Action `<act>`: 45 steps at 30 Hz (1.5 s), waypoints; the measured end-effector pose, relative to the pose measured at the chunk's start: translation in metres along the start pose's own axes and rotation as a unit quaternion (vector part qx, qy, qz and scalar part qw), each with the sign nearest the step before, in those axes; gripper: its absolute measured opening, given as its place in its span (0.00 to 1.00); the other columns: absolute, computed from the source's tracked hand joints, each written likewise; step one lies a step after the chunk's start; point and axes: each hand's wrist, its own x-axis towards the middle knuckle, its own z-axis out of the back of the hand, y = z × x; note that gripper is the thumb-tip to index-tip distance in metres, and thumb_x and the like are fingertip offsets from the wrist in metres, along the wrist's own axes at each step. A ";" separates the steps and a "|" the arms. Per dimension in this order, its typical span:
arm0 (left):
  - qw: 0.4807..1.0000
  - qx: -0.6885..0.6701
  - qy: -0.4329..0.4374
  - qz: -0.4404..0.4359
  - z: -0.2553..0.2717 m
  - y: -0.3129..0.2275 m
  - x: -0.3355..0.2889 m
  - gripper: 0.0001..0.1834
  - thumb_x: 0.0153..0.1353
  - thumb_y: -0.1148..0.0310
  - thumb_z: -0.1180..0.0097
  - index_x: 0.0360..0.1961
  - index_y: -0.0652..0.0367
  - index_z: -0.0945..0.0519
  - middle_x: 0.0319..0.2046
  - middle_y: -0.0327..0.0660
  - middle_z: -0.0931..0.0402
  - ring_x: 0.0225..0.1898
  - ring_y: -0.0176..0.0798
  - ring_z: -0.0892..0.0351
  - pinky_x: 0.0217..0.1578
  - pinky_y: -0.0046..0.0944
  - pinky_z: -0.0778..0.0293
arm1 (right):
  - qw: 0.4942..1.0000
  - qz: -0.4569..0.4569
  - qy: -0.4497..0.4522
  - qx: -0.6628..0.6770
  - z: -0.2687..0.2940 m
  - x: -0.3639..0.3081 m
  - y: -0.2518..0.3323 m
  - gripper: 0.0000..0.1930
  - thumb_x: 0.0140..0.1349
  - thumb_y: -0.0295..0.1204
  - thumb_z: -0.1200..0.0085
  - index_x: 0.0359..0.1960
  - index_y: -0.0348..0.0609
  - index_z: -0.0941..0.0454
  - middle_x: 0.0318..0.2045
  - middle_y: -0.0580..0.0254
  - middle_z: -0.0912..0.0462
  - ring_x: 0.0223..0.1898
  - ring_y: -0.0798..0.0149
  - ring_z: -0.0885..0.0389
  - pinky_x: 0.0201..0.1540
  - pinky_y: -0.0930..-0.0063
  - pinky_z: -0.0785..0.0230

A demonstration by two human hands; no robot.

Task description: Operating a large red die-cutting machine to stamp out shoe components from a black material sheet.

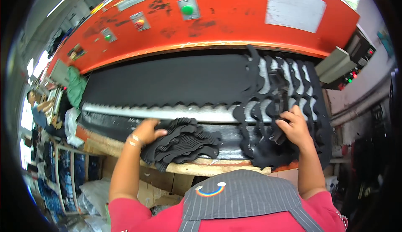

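A large black foam-like sheet (167, 79) lies on the machine bed, its near edge cut in scallops. On its right part, wavy strips of black offcut (261, 114) stand between pale gaps. My right hand (295, 125) is closed on the near part of a long dark tool, which looks like a cutting die (281, 100), on these strips. Its exact outline blurs into the black material. At the front edge, my left hand (146, 131) rests against the left end of a pile of black wavy-edged cut pieces (184, 142), thumb apart from the fingers.
An orange-red machine beam (234, 14) with push buttons spans the far side. A control box (347, 62) stands at right. The bed's wooden front edge (209, 168) runs before me. Green cloth (76, 87) hangs at left; another person (39, 110) is farther off.
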 end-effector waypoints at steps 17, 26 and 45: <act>0.962 -0.159 -0.092 -0.200 0.014 -0.147 0.099 0.36 0.50 0.52 0.33 0.54 0.67 0.26 0.47 0.52 0.27 0.44 0.48 0.26 0.46 0.39 0.28 | 0.991 -0.039 0.094 -0.092 -0.120 0.181 0.038 0.27 0.60 0.51 0.49 0.51 0.39 0.25 0.46 0.40 0.23 0.50 0.43 0.24 0.54 0.55 0.32; 0.925 -0.125 -0.281 -0.221 -0.055 -0.209 0.167 0.27 0.42 0.57 0.28 0.39 0.64 0.23 0.37 0.45 0.26 0.43 0.51 0.28 0.46 0.45 0.34 | 0.970 0.027 0.100 -0.220 -0.103 0.205 -0.057 0.29 0.66 0.44 0.56 0.67 0.50 0.40 0.67 0.66 0.38 0.72 0.62 0.53 0.71 0.53 0.62; 0.934 -0.122 -0.230 -0.246 -0.049 -0.188 0.157 0.22 0.41 0.68 0.29 0.40 0.62 0.20 0.35 0.42 0.25 0.41 0.45 0.31 0.45 0.40 0.34 | 0.974 0.163 0.154 -0.017 -0.095 0.185 -0.055 0.35 0.47 0.48 0.35 0.60 0.67 0.32 0.63 0.60 0.32 0.66 0.58 0.39 0.69 0.43 0.63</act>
